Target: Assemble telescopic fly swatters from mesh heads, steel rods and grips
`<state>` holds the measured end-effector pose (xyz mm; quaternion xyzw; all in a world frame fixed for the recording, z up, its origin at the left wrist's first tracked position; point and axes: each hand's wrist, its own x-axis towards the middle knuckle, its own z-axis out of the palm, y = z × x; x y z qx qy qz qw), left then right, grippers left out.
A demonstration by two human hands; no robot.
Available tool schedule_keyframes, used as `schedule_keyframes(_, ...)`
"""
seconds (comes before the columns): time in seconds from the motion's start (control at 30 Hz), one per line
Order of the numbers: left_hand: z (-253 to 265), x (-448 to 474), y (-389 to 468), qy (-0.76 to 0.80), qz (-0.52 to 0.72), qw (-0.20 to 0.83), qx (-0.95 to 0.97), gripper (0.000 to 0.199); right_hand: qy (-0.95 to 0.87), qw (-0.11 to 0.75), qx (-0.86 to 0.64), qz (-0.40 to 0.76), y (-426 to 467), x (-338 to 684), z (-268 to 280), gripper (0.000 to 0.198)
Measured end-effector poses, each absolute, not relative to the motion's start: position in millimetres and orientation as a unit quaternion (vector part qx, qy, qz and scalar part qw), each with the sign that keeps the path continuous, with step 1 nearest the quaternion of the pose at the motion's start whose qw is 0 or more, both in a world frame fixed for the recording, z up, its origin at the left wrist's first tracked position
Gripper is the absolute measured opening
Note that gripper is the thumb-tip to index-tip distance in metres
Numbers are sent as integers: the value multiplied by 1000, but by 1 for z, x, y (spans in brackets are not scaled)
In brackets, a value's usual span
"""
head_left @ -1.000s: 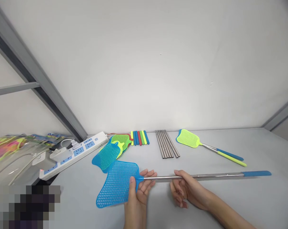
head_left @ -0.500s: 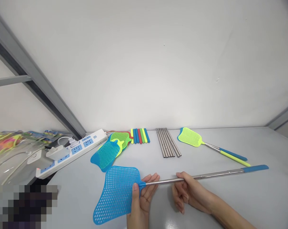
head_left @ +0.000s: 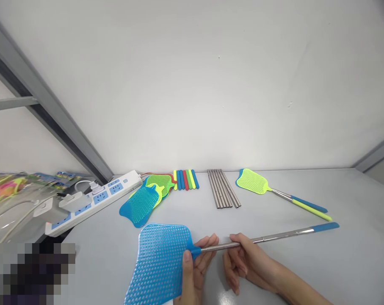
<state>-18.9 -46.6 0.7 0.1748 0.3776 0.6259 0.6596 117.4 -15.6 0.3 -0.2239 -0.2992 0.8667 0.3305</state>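
Across the front of the table I hold a blue fly swatter [head_left: 160, 258] with a perforated head, a metal rod and a blue grip at the right end. My left hand [head_left: 196, 271] pinches it where the head meets the rod, thumb on top and fingers behind. Closer to the middle of the rod, my right hand [head_left: 247, 258] grips the metal between thumb and forefinger, its other fingers curled below. Behind my hands lie several loose metal rods [head_left: 222, 190] side by side. Left of them is a row of coloured grips [head_left: 185, 180].
Loose swatter heads [head_left: 141, 205] overlap at the left, beside a white power strip [head_left: 93, 203] with plugs and cables. Two swatters with grips, the top one yellow [head_left: 253, 182], lie at the right rear. Plastic packets [head_left: 17, 195] fill the far left. A wall stands behind.
The blue swatter has shifted slightly, its head nearer and lower, and its rod spans a shorter stretch, the grip end now further left. Both hands still hold it.
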Motion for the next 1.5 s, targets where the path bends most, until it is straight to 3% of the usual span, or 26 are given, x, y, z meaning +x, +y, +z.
schedule_keyframes(0.7,13,-22,-39,413,610,647,197,36,-389,329,-326,796,-14,116,15,60)
schedule_keyframes(0.83,16,-23,-38,428,619,626,201,34,-393,324,-366,779,-11,118,15,54)
schedule_keyframes(1.0,19,-25,-36,440,618,618,206,33,-350,378,-414,750,-8,121,18,42)
schedule_keyframes(1.37,30,-39,-24,409,659,601,195,28,-212,509,-402,731,6,138,15,41)
schedule_keyframes(1.5,30,-42,-19,407,674,590,178,27,-195,520,-405,726,9,142,14,42)
